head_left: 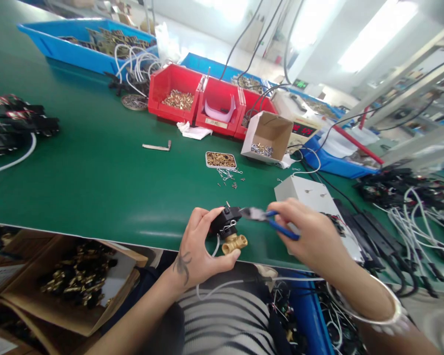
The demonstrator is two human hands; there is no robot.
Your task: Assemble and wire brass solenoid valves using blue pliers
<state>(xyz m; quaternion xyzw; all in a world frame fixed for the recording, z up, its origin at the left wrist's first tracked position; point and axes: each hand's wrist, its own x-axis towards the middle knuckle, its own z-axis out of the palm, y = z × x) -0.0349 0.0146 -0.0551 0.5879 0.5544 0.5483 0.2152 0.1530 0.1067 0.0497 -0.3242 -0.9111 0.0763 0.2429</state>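
Note:
My left hand is wrapped round a motorized brass valve, whose black actuator sits on top of the brass body. A bent wire clip shows at the joint between the two, and a white cable trails down from the valve. In my right hand are blue-handled pliers. Their metal jaws point left and reach the actuator's upper right side; whether they grip anything there I cannot tell. Beyond the valve, loose wire clips and small screws lie on the green table.
Behind are a tray of brass parts, a cardboard box and red bins. A white box stands close to my right hand. Black cabled parts lie right. A hex key-like tool rests left. Below the edge stands a carton.

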